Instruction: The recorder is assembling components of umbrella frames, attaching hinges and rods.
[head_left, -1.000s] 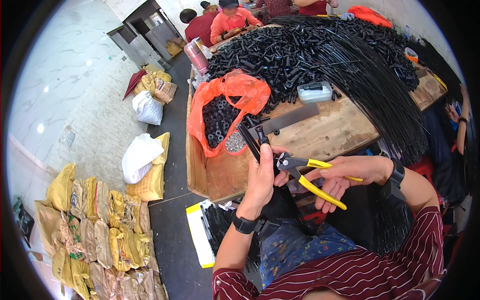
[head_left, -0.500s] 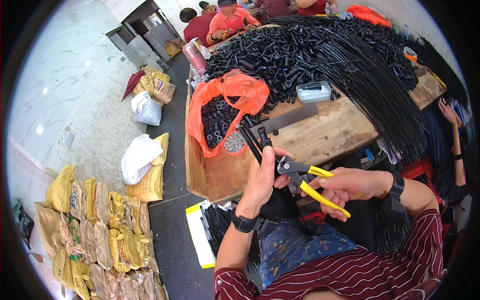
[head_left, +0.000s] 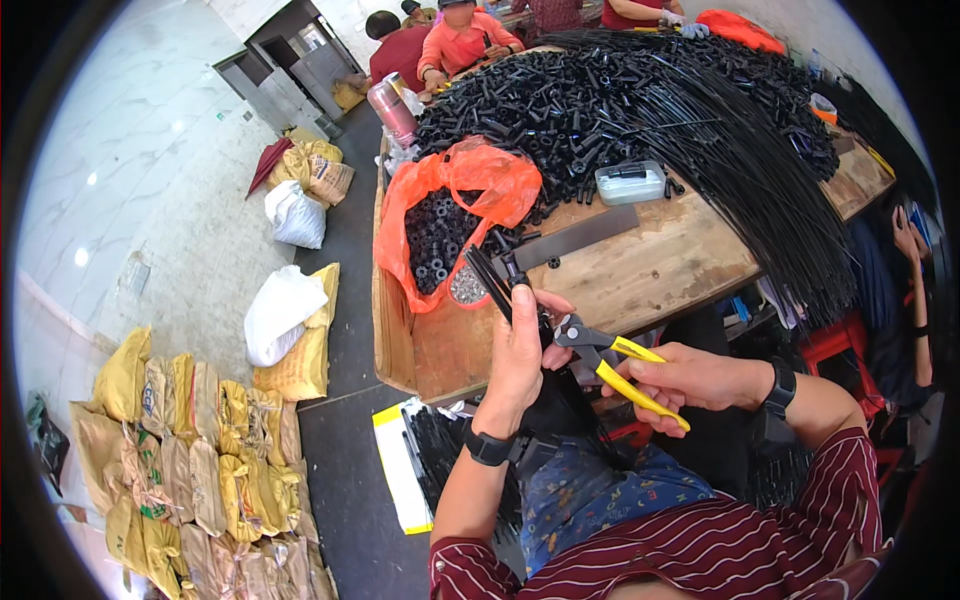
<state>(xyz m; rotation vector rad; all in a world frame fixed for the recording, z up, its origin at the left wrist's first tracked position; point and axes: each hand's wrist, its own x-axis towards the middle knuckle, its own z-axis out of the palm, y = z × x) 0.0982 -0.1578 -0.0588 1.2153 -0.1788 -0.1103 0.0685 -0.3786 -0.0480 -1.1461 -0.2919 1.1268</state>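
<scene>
Long thin black rods [head_left: 486,275] and a black tubular fitting [head_left: 513,268] are gripped upright in my left hand [head_left: 515,350], thumb pressed along them. My right hand [head_left: 695,378] is closed around pliers with yellow handles [head_left: 640,398], which stand partly spread. The grey pliers head [head_left: 575,333] is right beside my left fingers; what its jaws touch, if anything, is too small to tell. Just beyond my left hand are a small tub of shiny metal bits [head_left: 466,286] and an orange plastic bag [head_left: 510,190] of black round parts [head_left: 435,235].
A heap of black tubular parts [head_left: 540,110] and a bundle of long black rods [head_left: 740,160] cover much of the wooden table [head_left: 690,245]. A flat metal bar [head_left: 580,235] and a clear box [head_left: 630,183] lie nearer. Sacks [head_left: 190,440] stand at left; people [head_left: 460,45] sit across.
The rods and fitting in my left hand have shifted slightly left, their tops leaning a bit more. The pliers have moved marginally with my right hand. A co-worker across the table has moved their hands.
</scene>
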